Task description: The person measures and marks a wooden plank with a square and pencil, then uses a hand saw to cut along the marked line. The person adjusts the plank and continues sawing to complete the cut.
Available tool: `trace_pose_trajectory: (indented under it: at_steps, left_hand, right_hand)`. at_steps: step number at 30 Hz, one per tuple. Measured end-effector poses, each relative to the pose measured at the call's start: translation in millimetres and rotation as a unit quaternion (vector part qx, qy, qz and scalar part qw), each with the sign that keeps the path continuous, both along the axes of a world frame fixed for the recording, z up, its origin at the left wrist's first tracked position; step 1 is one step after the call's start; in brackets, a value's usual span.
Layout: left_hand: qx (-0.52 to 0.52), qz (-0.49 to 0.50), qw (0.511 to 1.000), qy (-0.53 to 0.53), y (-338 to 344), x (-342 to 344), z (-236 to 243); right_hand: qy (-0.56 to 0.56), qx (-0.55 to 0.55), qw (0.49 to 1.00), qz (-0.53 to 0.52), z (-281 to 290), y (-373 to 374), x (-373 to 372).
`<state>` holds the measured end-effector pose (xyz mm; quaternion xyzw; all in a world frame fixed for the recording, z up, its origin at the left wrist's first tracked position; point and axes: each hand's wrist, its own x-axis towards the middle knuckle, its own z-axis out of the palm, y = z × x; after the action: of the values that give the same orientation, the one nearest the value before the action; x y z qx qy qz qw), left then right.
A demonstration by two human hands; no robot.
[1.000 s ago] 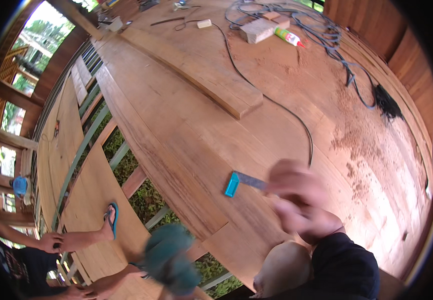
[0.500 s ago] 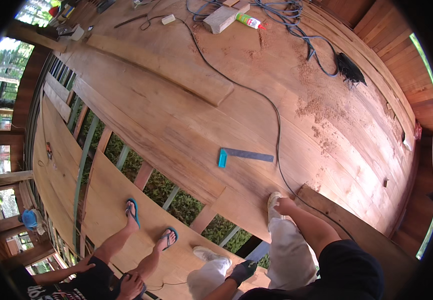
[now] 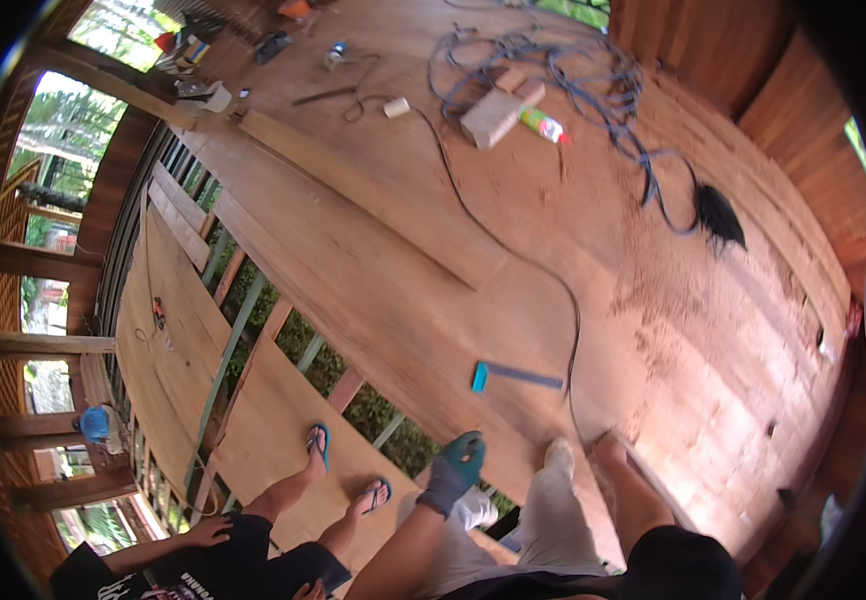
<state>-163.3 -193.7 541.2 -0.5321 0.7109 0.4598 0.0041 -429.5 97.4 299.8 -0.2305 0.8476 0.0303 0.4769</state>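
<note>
My left hand (image 3: 458, 465), in a teal-and-grey glove, is curled above the floor gap; what is inside it, if anything, is unclear. My right hand (image 3: 610, 452) hangs blurred by a brown board (image 3: 665, 505) along my leg, its fingers indistinct. A try square (image 3: 519, 374) with a turquoise handle and dark blade lies on the planks just beyond my hands. A black cable (image 3: 571, 310) runs beside it toward my shoe (image 3: 560, 455). A long loose board (image 3: 353, 190) lies farther ahead.
A co-worker's feet (image 3: 318, 445) in flip-flops rest on loose panels (image 3: 183, 330) at lower left, beside open joists (image 3: 308, 350) over greenery. Coiled cables (image 3: 613, 85), a block (image 3: 488, 118), a glue bottle (image 3: 543, 126) and black bundle (image 3: 718, 215) lie farther off.
My gloved left hand has risen from low near my leg. My right hand, over the try square a second ago, has withdrawn toward my leg, leaving the square on the planks. The view has swung around.
</note>
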Motion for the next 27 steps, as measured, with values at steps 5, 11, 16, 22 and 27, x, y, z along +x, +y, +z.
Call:
trace_pose_trajectory:
  at_steps: [5,11,16,22,27]
  left_hand:
    - [-0.033,0.143,0.989,-0.036,-115,70,-17]
    - [0.018,0.041,0.98,-0.192,-236,193,-94]
    - [0.157,-0.056,0.95,-0.262,-396,193,-11]
    - [0.092,0.249,0.964,0.001,-590,91,142]
    - [0.039,0.115,0.99,0.07,-715,27,129]
  right_hand:
    - [0.025,0.023,0.929,0.37,33,-74,-33]
    - [0.043,0.039,0.966,0.25,38,-182,-34]
    - [-0.142,0.06,0.988,0.019,140,-389,-51]
    - [-0.081,-0.144,0.981,-0.102,253,-629,-96]
    - [0.035,-0.078,0.902,0.424,214,-685,-172]
